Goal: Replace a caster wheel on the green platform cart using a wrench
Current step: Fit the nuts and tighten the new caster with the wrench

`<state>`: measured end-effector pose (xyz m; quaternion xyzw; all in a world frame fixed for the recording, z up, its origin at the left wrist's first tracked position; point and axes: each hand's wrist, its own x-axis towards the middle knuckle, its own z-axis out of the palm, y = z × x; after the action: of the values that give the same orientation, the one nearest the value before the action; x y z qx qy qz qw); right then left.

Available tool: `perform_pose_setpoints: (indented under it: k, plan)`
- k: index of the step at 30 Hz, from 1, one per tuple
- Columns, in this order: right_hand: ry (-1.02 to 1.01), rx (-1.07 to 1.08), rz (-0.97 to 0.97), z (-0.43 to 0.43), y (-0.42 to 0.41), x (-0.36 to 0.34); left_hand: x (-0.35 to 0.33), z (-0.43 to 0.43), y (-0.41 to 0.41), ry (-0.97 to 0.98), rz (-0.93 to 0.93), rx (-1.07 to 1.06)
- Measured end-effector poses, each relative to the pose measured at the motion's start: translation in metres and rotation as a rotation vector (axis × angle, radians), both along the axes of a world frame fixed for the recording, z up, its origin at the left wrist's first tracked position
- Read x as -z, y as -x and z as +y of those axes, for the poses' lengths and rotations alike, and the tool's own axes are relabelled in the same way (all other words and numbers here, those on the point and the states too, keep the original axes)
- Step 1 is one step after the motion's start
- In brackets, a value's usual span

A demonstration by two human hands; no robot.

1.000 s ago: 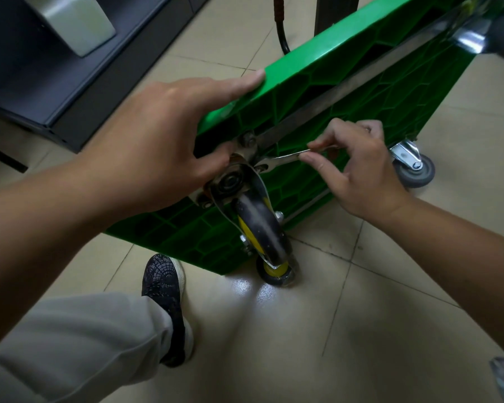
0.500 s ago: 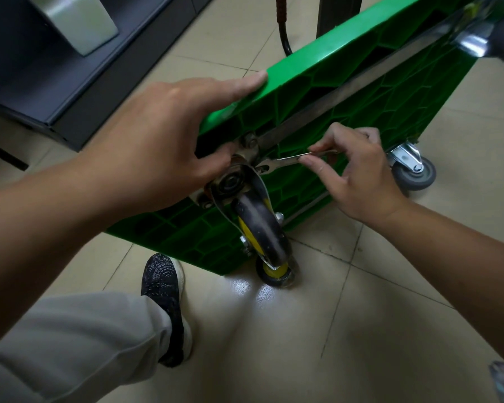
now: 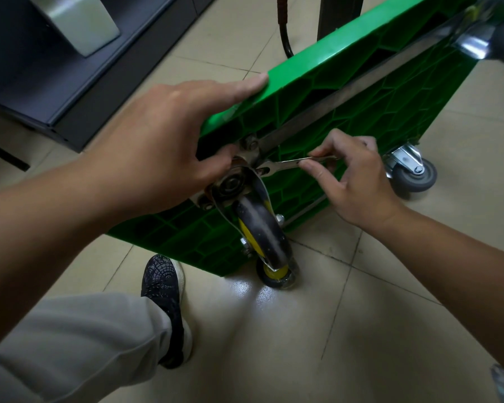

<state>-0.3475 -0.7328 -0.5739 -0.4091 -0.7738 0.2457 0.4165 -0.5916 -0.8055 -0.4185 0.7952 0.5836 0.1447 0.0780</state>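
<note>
Since earlier frame our right hand (image 3: pixel 358 184) and wrench (image 3: pixel 288 163) handle dipped slightly. Caster wheel (image 3: pixel 262 234): near corner, tipped green cart (image 3: pixel 346 82). Our left hand (image 3: pixel 163 146) grips cart edge beside it. Right hand pinches wrench handle; shaft runs leftward, head at mounting plate (image 3: pixel 246 155).

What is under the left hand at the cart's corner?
The left hand grips the green cart's corner edge, thumb against the caster's mounting plate. The wrench head meets that plate. Whatever of the plate lies beneath the palm is hidden.
</note>
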Motion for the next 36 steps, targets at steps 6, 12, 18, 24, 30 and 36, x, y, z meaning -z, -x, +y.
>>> perform_pose_setpoints:
  k: [6,12,18,24,30,36]
  plan:
    - [0.064,-0.019,-0.010,-0.004,0.002,0.001,0.000,-0.001,0.000,-0.005,0.002,0.008]
    - [0.069,-0.016,-0.042,-0.004,0.003,0.001,0.001,0.000,0.000,0.000,0.008,0.002]
    - [0.101,-0.063,-0.113,0.003,-0.001,-0.005,0.001,0.000,0.002,0.010,-0.006,0.006]
    - [-0.020,0.117,-0.492,0.003,-0.069,-0.006,0.000,0.001,0.001,0.011,0.002,0.007]
    - [-0.303,0.135,-0.733,0.010,-0.079,-0.077,0.000,0.001,0.001,-0.005,0.008,0.008]
    - [-0.558,-0.078,-0.956,0.008,-0.014,-0.135,0.001,0.000,0.001,-0.009,-0.005,0.010]
